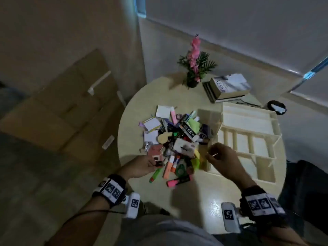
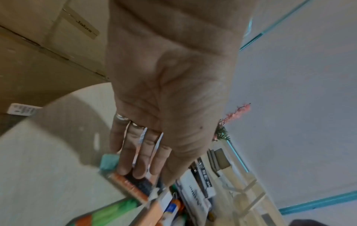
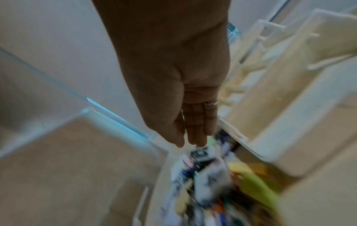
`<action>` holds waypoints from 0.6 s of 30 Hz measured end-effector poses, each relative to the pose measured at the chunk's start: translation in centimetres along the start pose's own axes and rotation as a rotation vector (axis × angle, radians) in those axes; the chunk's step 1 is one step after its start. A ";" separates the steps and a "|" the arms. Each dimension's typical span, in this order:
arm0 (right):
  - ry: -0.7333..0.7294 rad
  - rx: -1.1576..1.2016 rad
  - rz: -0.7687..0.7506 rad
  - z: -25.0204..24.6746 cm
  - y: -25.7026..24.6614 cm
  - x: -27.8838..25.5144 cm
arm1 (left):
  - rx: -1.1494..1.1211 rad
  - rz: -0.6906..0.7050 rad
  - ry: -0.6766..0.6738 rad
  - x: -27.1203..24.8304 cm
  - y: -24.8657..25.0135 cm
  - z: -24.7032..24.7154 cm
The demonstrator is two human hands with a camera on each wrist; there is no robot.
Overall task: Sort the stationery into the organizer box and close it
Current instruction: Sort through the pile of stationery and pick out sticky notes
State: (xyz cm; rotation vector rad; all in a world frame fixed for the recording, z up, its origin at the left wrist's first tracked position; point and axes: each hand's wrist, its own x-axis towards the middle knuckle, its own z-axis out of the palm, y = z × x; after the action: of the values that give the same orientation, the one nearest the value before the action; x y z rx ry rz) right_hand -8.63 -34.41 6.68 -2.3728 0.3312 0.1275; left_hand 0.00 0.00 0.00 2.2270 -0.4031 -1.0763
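Working the near edge of the stationery pile (image 1: 175, 139), which sits mid-table just left of the organizer box (image 1: 248, 139). The box lies open with its lid (image 1: 246, 119) folded back on the far side and its dividers exposed; I see nothing in the compartments, so judge sorting barely begun. Your left hand (image 1: 142, 167) is at the pile's near-left corner, fingers (image 2: 141, 160) straight and pressed together in the wrist view; the head view suggests fingertips on a small dark item (image 1: 158, 163), but I can't tell if it's actually pinched. Your right hand (image 1: 223, 157) hovers at the pile's right edge beside the box's near-left corner; fingers look loosely curled, grip unclear, wrist view too blurred. The highlighters, green (image 1: 156, 174), orange (image 1: 167, 168) and pink (image 1: 178, 181), lie at the pile's near side. Green and orange have their long axes running near-to-far, slightly tilted; pink lies roughly crosswise. Box slots run long, so align the axis before dropping.
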 end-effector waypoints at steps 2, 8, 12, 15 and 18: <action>-0.109 -0.054 0.053 2.5 1.0 -0.3 | -0.029 -0.058 -0.017 -0.4 -0.2 0.8; -0.090 -0.061 0.038 8.1 1.8 1.4 | -0.068 -0.057 0.007 -1.8 -2.9 2.8; 0.086 -0.142 -0.017 10.3 1.2 3.5 | -0.096 -0.043 0.050 -2.3 -4.7 2.0; 0.014 -0.153 0.142 11.5 0.6 4.8 | -0.081 -0.021 0.106 -2.4 -5.3 0.7; -0.011 -0.121 0.213 12.8 0.9 5.2 | -0.041 0.004 0.109 -2.0 -5.4 -0.5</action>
State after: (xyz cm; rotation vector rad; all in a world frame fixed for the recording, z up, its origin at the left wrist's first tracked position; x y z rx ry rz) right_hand -3.87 -27.39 -4.21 -2.4490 0.5851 0.2667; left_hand -0.85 5.28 -2.12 2.2350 -0.3360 -0.9477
